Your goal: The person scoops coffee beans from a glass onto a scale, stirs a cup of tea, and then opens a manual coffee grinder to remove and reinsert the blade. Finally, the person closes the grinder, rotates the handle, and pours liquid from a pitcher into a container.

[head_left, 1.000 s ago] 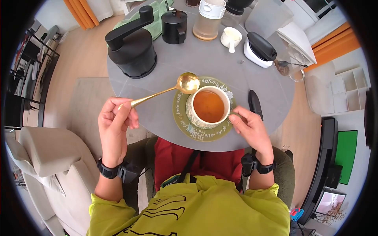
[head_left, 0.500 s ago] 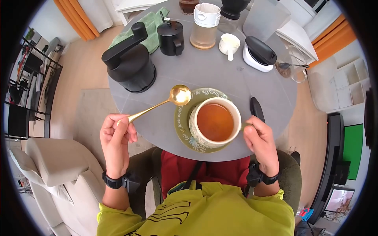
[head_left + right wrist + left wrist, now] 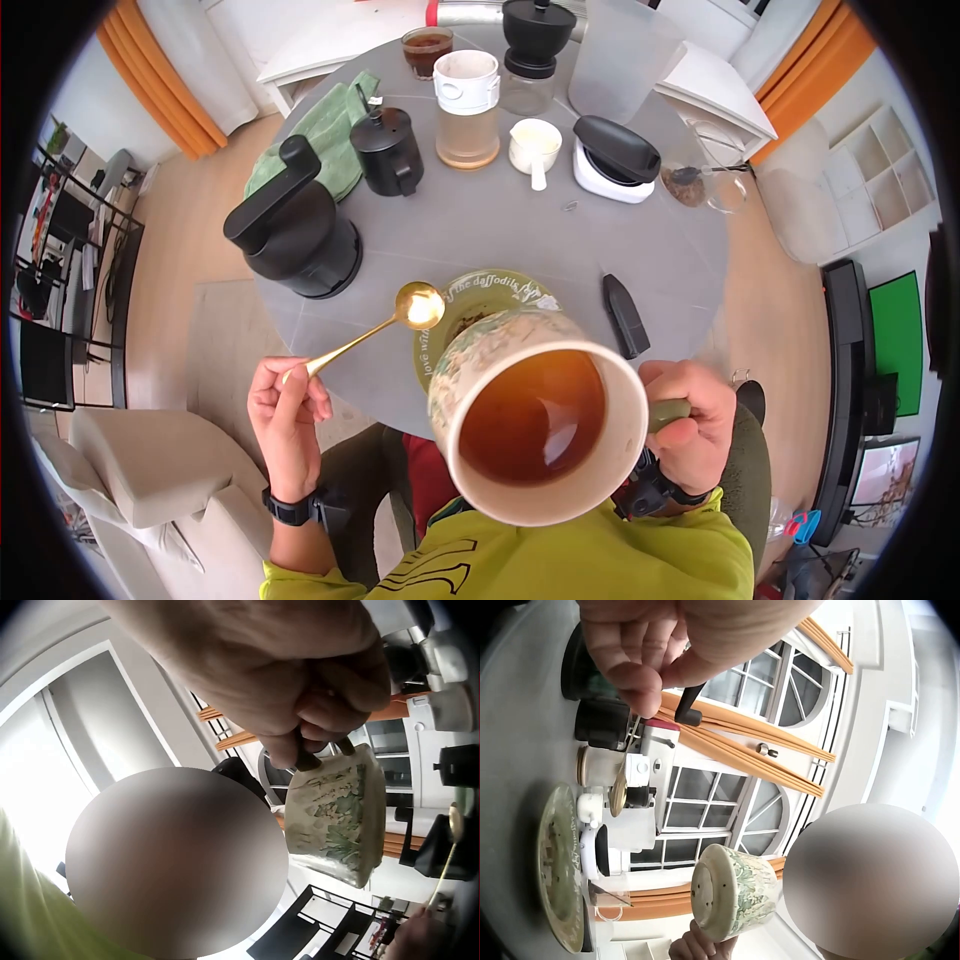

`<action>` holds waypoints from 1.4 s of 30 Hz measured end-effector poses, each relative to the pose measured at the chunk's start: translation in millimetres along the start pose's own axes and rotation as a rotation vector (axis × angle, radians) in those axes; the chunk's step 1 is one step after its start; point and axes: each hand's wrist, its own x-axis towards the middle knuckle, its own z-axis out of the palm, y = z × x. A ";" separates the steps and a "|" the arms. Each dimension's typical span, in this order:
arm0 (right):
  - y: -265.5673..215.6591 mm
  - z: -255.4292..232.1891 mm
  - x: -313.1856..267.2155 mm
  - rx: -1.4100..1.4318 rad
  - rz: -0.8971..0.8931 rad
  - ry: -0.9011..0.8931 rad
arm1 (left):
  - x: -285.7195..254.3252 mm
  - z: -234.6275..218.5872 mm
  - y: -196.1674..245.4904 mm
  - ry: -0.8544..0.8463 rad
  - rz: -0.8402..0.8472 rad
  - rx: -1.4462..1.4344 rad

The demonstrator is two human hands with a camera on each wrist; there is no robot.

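Observation:
My right hand (image 3: pixel 690 420) grips the green handle of a floral teacup (image 3: pixel 455 370), fingers curled round it. The cup is raised off its saucer, close below the head camera and tilted toward me, with amber tea (image 3: pixel 535 420) inside. In the left wrist view the cup's pale underside (image 3: pixel 709 892) shows. A gold spoon (image 3: pixel 418 305) is pinched by its handle end in my left hand (image 3: pixel 285 420), its bowl up and pointing away from me. The green lettered saucer (image 3: pixel 490 285) lies on the table, partly hidden behind the cup.
On the grey table (image 3: pixel 500 230) stand a black hand-crank grinder (image 3: pixel 290 235), a small black pot (image 3: pixel 388 150), a clear canister (image 3: pixel 467 120), a white measuring scoop (image 3: pixel 535 150) and a white-and-black container (image 3: pixel 615 160). A black folding knife-like object (image 3: pixel 625 315) lies right of the saucer.
My right hand has lifted the teacup from the saucer up toward the head camera and tipped it toward me. The left hand still holds the spoon beside the saucer.

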 end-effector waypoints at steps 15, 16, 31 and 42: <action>6.4 8.2 1.8 0.069 0.072 0.079 | 0.0 -2.8 1.4 -0.048 -0.005 -0.067; 7.3 7.3 1.6 0.080 0.069 0.075 | -0.9 0.2 2.5 -0.032 -0.010 -0.046; 14.0 8.2 -3.8 0.155 0.198 0.182 | -6.4 3.9 8.2 -0.040 0.018 -0.038; 13.9 8.3 -4.9 0.104 0.179 0.178 | -6.7 3.6 7.1 -0.040 0.029 -0.029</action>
